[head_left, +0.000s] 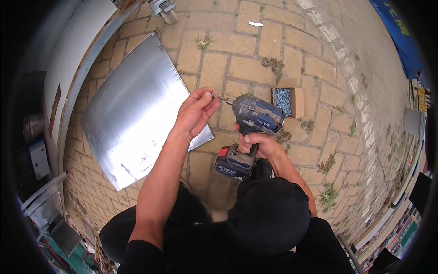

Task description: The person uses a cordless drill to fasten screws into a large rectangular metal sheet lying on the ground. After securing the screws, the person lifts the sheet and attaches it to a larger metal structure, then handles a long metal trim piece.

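Note:
My right hand (259,142) is wrapped round the handle of a dark blue and black cordless impact driver (259,115). Its bit (222,98) points left, and a battery with a red patch sits at its base. At the bit's tip, the thumb and forefinger of my left hand (197,113) pinch a small screw (213,95), mostly hidden by the fingers. Just right of the driver stands an opened cardboard box (299,102) filled with bluish-silver screws (283,100). A shiny metal sheet (132,114) lies flat on the paving, left of and partly behind my left forearm.
Tan brick paving (242,68) with weed tufts (328,195) runs all around. A white panel (75,55) with a metal edge rises at the left. A caster wheel (168,13) stands at the top, and a blue cloth (397,36) hangs at the upper right.

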`<state>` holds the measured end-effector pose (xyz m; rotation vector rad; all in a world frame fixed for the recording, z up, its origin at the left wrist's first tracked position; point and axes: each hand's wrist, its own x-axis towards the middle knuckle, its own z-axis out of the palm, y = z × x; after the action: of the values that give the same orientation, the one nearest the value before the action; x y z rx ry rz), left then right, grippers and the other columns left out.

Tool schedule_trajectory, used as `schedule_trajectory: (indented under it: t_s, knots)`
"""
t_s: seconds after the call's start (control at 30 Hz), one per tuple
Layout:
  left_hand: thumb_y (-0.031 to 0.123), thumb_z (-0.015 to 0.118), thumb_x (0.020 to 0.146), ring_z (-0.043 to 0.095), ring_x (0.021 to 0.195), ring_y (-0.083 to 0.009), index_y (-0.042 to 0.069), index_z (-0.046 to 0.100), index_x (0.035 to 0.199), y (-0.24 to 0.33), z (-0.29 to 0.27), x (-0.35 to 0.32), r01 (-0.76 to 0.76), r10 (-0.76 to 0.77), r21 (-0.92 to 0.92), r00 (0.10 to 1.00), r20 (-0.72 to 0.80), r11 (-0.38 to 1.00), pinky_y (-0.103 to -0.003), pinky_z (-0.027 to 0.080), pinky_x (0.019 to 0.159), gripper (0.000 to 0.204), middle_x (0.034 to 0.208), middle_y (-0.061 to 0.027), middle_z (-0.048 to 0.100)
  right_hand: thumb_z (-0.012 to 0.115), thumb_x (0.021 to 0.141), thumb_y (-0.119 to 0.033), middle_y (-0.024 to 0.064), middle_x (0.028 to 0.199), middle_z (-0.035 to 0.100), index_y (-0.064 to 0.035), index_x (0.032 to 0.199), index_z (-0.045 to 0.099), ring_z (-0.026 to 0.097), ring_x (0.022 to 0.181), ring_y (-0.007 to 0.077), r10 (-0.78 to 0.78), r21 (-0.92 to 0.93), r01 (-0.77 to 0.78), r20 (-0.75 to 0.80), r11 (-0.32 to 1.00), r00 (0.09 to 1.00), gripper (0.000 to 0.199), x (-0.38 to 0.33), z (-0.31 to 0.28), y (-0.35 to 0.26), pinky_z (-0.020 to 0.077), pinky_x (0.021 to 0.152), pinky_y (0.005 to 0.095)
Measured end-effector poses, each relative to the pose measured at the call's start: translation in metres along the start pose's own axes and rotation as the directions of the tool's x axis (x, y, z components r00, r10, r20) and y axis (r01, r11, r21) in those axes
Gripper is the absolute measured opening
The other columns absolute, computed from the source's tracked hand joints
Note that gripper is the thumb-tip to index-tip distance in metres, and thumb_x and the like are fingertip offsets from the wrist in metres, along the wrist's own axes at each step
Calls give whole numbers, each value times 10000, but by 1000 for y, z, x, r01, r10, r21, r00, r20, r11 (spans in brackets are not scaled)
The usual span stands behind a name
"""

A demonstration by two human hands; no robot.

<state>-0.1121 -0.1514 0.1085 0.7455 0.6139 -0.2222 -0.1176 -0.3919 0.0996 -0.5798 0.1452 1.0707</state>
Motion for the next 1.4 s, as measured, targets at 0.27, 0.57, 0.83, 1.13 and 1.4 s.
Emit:
schedule_trajectory:
  t_s: [0.27,0.57,0.83,1.13,1.4]
  knots:
    - [77,613,975,682,962,-171,52,611,1151,-2,12,0,-66,72,96,995,-64,993,-273,596,835,177,1065,-75,679,614,862,-68,15,623,465,30,1205,540,504,590,138,-15,-52,13,-31,999,999,365,-2,-3,0,424,608,290]
    - [99,663,949,675,1000,-194,53,545,1267,-6,20,1,-129,152,322,987,-47,938,-305,554,877,342,1100,-75,675,639,831,-95,19,641,465,22,1208,531,475,574,147,20,87,-20,2,996,1000,409,-3,-9,1,423,606,299]
    - [184,704,894,677,1017,-229,18,579,1299,58,17,15,-44,17,776,999,43,630,-342,534,869,456,1166,-117,688,697,766,-220,6,636,447,-22,1197,534,460,545,156,-34,259,-21,204,966,978,501,-1,-32,-2,408,586,352]
    - [138,624,842,702,939,-366,-2,615,1083,-40,-31,65,218,198,837,971,-135,-502,-459,553,823,279,955,-224,713,710,769,-209,9,636,443,-19,1195,527,474,564,164,22,216,-54,150,975,989,501,-8,-31,5,397,584,342]
    - [117,652,849,709,849,-238,55,711,971,-30,-51,28,139,368,976,910,-192,165,-353,549,784,148,908,-88,738,723,767,-213,13,627,432,-14,1179,540,473,551,168,38,195,-55,90,979,995,493,-12,-33,6,382,561,333]
